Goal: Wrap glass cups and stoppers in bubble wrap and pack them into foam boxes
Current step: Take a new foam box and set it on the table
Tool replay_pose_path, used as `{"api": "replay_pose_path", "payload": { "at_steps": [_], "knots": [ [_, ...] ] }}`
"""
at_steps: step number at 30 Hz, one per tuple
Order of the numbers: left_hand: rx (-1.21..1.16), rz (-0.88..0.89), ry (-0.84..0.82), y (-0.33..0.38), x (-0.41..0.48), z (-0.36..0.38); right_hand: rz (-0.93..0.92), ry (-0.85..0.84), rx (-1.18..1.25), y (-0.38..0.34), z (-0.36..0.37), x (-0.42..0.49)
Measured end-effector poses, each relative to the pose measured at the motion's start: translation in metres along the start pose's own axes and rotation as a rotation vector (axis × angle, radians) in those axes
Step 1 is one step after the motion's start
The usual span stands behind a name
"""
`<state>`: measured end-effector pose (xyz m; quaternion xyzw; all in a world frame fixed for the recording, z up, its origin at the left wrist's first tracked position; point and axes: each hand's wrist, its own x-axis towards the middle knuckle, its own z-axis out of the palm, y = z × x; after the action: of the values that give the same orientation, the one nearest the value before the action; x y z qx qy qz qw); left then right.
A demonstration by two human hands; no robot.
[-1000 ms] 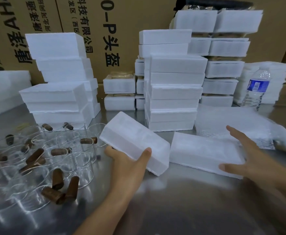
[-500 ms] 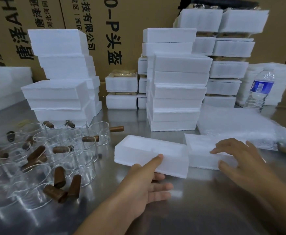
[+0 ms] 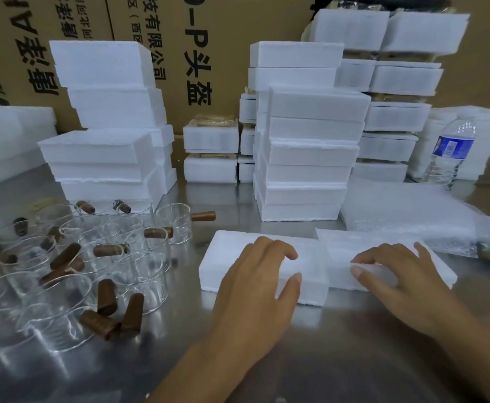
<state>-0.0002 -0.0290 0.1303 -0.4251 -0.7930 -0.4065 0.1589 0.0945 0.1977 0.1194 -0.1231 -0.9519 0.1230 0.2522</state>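
Over side-by-side foam boxes (image 3: 230,257), left grip (image 3: 252,286) and right grip (image 3: 397,282) curl, clasping them.

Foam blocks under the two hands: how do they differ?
The left block looks thicker; the right block looks flatter. The left block lies nearer the cups, the right block beside the bubble wrap. Both are white foam, flat on the table, side by side, one under the left hand, one under the right hand.

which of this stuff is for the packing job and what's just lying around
For the job: glass cups, stoppers, bubble wrap, left foam box under left hand, right foam box under right hand, foam stacks.
Just lying about: water bottle, cardboard cartons.
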Motion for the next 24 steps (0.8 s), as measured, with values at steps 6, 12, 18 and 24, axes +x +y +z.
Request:
{"api": "replay_pose_path", "payload": {
  "at_steps": [6, 12, 18, 24],
  "knots": [
    [0.200, 0.001, -0.166, -0.009, 0.001, 0.003, -0.062, 0.055, 0.045, -0.019, 0.002, -0.001],
    [0.247, -0.050, -0.160, -0.008, 0.003, 0.003, -0.076, 0.109, -0.013, -0.034, -0.001, -0.001],
    [0.090, 0.017, 0.061, -0.005, 0.007, 0.001, -0.062, 0.187, 0.186, -0.076, 0.001, 0.033],
    [-0.277, -0.161, 0.414, -0.010, 0.017, -0.007, -0.068, -0.038, 0.523, -0.143, 0.028, 0.110]
  ]
}}
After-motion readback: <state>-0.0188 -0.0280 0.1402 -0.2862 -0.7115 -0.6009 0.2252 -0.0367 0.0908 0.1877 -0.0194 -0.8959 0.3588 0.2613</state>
